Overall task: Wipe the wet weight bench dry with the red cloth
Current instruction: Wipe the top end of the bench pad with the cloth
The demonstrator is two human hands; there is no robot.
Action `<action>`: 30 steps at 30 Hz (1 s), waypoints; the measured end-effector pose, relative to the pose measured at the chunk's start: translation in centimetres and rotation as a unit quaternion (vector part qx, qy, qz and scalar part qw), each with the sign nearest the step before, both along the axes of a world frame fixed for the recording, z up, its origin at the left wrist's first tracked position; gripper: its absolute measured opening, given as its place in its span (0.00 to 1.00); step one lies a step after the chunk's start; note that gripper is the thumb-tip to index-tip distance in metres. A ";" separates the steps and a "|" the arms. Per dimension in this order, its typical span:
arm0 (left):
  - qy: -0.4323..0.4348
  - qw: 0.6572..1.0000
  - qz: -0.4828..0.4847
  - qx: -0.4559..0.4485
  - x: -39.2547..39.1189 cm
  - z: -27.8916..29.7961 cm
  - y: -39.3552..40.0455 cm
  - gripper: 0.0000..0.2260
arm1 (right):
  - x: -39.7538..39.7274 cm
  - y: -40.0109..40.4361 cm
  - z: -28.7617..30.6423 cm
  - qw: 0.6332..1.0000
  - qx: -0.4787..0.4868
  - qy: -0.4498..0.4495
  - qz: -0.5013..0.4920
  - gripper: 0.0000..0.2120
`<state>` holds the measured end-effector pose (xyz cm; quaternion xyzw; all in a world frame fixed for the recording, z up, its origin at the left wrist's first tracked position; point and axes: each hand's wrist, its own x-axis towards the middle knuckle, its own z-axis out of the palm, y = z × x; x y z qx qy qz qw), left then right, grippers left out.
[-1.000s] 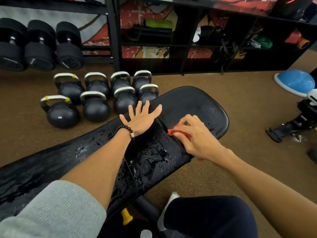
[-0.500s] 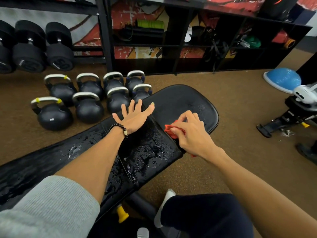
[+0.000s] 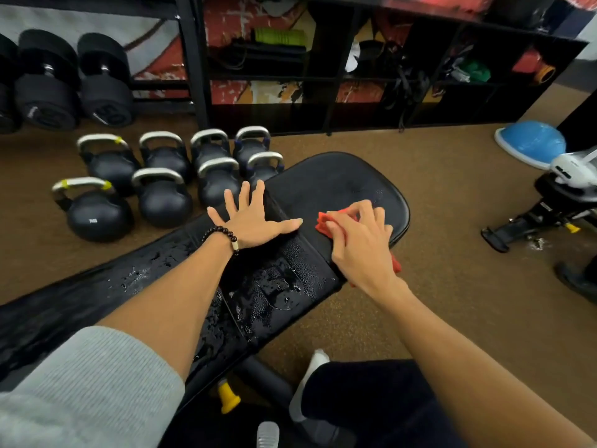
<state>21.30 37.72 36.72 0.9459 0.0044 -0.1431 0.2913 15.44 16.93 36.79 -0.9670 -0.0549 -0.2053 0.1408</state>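
Note:
The black padded weight bench (image 3: 336, 182) runs from lower left to the centre, with water beads and puddles on the pad near its hinge gap. My left hand (image 3: 255, 218) lies flat with fingers spread on the bench beside the gap, a dark bead bracelet on the wrist. My right hand (image 3: 358, 244) grips the red cloth (image 3: 323, 224) and presses it on the seat pad; most of the cloth is hidden under the hand, with a corner showing past the bench's near edge.
Several black kettlebells (image 3: 161, 195) stand on the brown floor left of the bench. Dumbbells (image 3: 48, 92) sit on a rack at the back left beside dark shelving (image 3: 355, 76). A blue balance dome (image 3: 529, 140) and another machine (image 3: 549, 205) are at right. My knee (image 3: 371, 399) is below.
My right hand has slid the red cloth up and away along the seat pad. My left hand stays flat on the bench, thumb now spread toward the cloth.

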 end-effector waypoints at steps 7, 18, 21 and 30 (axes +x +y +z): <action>-0.008 1.000 -0.002 0.010 -0.2 -0.2 -0.1 0.56 | -1.9 -1.6 -0.8 0.997 -0.038 -0.029 0.065 0.14; -0.001 1.000 -0.008 0.015 0.0 -0.3 -0.1 0.56 | -3.3 -2.6 -2.1 0.998 0.008 -0.056 0.042 0.17; 0.002 1.000 -0.009 0.015 -0.1 -0.1 0.0 0.55 | -1.1 -2.9 -1.4 0.993 0.083 -0.045 -0.075 0.17; 0.000 1.000 -0.010 0.018 0.0 -0.3 0.0 0.55 | -3.4 -4.2 -2.2 0.997 0.025 -0.071 0.035 0.17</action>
